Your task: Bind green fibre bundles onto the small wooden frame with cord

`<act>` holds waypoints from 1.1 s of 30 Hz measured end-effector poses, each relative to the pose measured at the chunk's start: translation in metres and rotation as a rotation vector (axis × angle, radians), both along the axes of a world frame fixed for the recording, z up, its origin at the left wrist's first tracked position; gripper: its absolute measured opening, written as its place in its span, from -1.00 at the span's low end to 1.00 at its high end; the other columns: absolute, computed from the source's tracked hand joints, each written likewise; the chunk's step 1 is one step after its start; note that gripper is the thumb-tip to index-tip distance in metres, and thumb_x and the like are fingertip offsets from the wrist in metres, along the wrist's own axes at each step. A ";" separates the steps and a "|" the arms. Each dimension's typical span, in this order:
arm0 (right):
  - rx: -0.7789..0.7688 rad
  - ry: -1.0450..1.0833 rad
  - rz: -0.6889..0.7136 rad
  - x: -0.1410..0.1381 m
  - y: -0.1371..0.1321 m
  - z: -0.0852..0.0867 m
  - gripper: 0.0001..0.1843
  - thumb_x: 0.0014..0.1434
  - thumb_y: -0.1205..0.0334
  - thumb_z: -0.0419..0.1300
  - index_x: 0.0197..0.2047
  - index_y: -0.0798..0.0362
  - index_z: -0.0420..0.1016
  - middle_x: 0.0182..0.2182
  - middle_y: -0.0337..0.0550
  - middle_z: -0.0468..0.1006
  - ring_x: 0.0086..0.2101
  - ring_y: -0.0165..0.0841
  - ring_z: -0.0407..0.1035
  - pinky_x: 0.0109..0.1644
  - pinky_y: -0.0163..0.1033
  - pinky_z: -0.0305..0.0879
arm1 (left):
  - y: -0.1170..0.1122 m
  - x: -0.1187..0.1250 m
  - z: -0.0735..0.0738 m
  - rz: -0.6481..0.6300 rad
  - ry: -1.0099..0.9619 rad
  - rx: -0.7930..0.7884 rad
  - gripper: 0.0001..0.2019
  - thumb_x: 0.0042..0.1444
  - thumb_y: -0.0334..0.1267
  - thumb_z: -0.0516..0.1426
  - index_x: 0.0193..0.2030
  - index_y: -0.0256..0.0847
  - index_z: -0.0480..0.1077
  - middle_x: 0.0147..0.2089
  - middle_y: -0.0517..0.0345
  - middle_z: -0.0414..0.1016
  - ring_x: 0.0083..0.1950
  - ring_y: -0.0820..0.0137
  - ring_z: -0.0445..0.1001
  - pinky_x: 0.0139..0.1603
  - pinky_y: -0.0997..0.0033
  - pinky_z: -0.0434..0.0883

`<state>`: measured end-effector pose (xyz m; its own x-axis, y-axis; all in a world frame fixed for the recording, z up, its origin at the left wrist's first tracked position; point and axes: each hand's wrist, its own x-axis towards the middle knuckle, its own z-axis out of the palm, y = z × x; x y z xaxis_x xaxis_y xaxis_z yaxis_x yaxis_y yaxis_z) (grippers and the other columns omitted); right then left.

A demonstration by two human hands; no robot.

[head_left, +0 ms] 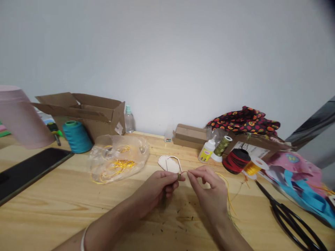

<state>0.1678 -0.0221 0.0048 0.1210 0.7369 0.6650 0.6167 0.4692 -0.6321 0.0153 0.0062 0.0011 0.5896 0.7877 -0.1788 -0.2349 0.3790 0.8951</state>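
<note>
My left hand (159, 186) is closed in a pinch on the lower end of a pale flat wooden piece (169, 164) that rests above it on the table. My right hand (209, 188) is also pinched, holding a thin yellow-gold thread (227, 188) right beside the left fingertips. The thread trails over the right hand and down toward the table's near edge. Both hands meet at the middle of the wooden table (52, 212).
A clear bag of yellow cord (117, 160), a teal thread cone (76, 136) and an open cardboard box (86, 111) lie left. A glue bottle (206, 150), thread spools (237, 160) and black scissors (290, 219) lie right. A dark tablet (26, 170) sits far left.
</note>
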 end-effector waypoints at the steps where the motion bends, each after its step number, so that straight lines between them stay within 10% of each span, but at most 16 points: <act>1: -0.033 0.056 -0.008 0.001 0.001 0.000 -0.93 -0.03 0.30 0.18 -0.49 0.05 0.49 -0.57 -0.22 0.41 -0.55 -0.43 0.24 -0.50 -0.32 0.16 | 0.000 0.000 0.001 -0.012 0.014 -0.018 -0.71 -0.06 -0.12 0.08 -0.37 -0.36 0.42 -0.61 0.32 0.10 -0.60 0.60 -0.08 -0.60 0.54 -0.11; 17: -0.585 0.848 0.098 0.000 0.009 0.006 -0.84 -0.31 0.21 0.31 -0.60 0.12 0.51 -0.77 -0.34 0.35 -0.69 -0.53 0.12 -0.60 -0.39 0.09 | -0.001 -0.005 0.000 -0.147 -0.003 -0.051 -0.77 0.03 -0.16 0.03 -0.42 -0.31 0.34 -0.66 0.40 -0.06 -0.63 0.60 -0.22 -0.63 0.53 -0.24; 28: -0.574 0.891 0.121 0.000 0.011 0.001 -0.83 -0.27 0.21 0.31 -0.57 0.13 0.50 -0.76 -0.37 0.32 -0.69 -0.56 0.09 -0.60 -0.41 0.04 | 0.000 -0.005 0.001 -0.143 0.062 0.002 -0.75 0.01 -0.11 0.05 -0.37 -0.30 0.34 -0.65 0.42 -0.09 -0.63 0.60 -0.22 -0.64 0.52 -0.24; 33: -0.380 0.577 0.060 -0.001 0.007 0.000 -0.88 -0.14 0.22 0.24 -0.53 0.12 0.50 -0.61 -0.24 0.44 -0.59 -0.46 0.23 -0.52 -0.35 0.14 | -0.001 -0.002 -0.002 -0.095 0.108 0.074 -0.77 0.01 -0.12 0.04 -0.43 -0.28 0.29 -0.67 0.42 -0.04 -0.66 0.61 -0.18 -0.65 0.55 -0.19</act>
<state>0.1673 -0.0146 0.0046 0.3296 0.9224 0.2015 0.1124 0.1735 -0.9784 0.0132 0.0056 -0.0013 0.6425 0.7426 -0.1891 -0.1017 0.3272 0.9395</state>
